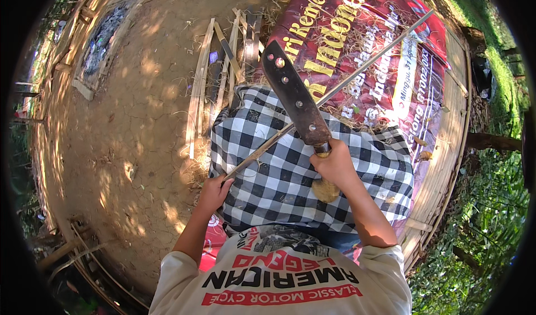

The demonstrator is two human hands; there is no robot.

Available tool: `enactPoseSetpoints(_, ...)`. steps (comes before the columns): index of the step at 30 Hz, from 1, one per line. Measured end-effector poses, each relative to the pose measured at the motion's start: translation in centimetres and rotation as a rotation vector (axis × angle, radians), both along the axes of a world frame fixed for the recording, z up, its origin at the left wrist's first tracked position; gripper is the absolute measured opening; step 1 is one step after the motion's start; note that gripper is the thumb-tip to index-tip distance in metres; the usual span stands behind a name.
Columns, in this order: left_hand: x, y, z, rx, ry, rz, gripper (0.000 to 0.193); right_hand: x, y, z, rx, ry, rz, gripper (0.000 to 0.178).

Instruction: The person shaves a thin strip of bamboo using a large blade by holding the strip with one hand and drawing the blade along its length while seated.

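Observation:
My right hand [337, 163] is wrapped round the wooden handle of a broad machete [295, 96]. Its dark blade, dotted with several round shiny spots, points up and away to the left. The handle's rounded butt [325, 191] shows below my fist. My left hand [213, 192] grips the near end of a long thin bamboo strip [357, 72], which slants across to the far right. Blade and strip cross over my lap; whether they touch I cannot tell. A black-and-white checked cloth [262, 175] covers my legs beneath both hands.
Ahead and right, a dark red printed banner [329, 27] lies strewn with shavings. Several split bamboo pieces [202, 80] lie on the dirt ground [139, 114] left of it. A framed ash pit [106, 38] is at the far left. Bamboo edging [444, 164] borders greenery on the right.

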State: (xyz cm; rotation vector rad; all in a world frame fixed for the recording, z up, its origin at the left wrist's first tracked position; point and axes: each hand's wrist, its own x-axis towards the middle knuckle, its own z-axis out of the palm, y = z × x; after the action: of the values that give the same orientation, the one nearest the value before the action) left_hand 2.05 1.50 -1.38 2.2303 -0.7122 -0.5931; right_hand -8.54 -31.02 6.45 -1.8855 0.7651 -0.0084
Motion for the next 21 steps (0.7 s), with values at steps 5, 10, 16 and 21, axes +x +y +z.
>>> enactPoseSetpoints(5,-0.4,0.4,-0.2,0.004,0.009,0.007,0.029,-0.6,0.9,-0.7,0.035,-0.017,-0.013,0.014)
enactPoseSetpoints(10,-0.4,0.2,-0.1,0.053,0.010,0.014,0.033,-1.2,0.9,-1.5,0.100,-0.001,-0.029,0.014)
enactPoseSetpoints(16,-0.9,0.4,-0.4,-0.077,0.006,0.031,0.032,0.2,-3.3,1.3,0.057,-0.011,0.081,0.013)
enactPoseSetpoints(21,-1.2,0.3,-0.1,-0.063,0.003,0.027,0.033,-0.8,-0.6,-1.1,0.254,0.116,-0.043,0.021)
